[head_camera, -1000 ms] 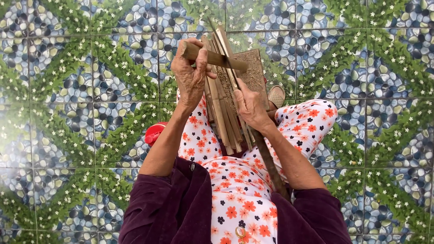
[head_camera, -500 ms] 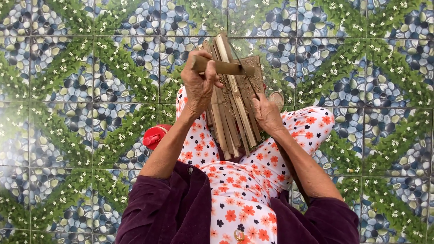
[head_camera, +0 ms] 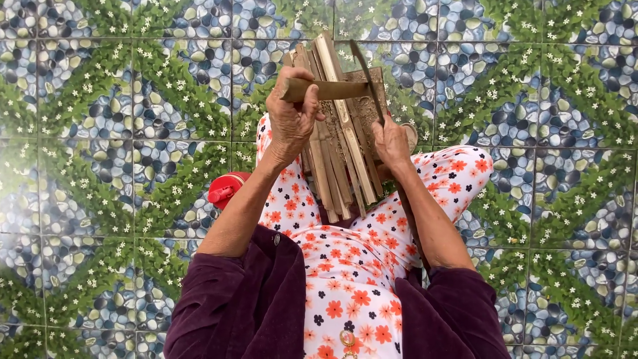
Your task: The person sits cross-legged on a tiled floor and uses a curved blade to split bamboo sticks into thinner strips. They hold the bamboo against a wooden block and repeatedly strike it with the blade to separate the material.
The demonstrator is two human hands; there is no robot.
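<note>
- My left hand is closed around a short piece of bamboo, held crosswise above the bundle so that its free end points toward my right side, where the blade can meet it.
- My right hand is wrapped shut on the handle of a long, thin knife; the blade rises up and away from my fist, and its edge lies against the far end of the bamboo piece, which looks like the angle for shaving or splitting it.
- I keep the piece high and in front of me, clear of my legs, so the blade has room to work away from my body.
- A bundle of bamboo slats lies lengthwise between my knees, resting on my lap and running out over the floor; it sits just under both hands, so the stock is close to reach.
- Under the far part of the bundle there is a dark wooden board or block; I cannot tell whether the slats rest on it.
- My floral trousers spread beneath the slats as I sit cross-legged on the pebble-patterned tile floor.
- A red object lies on the floor beside my left thigh, partly hidden by my forearm.
</note>
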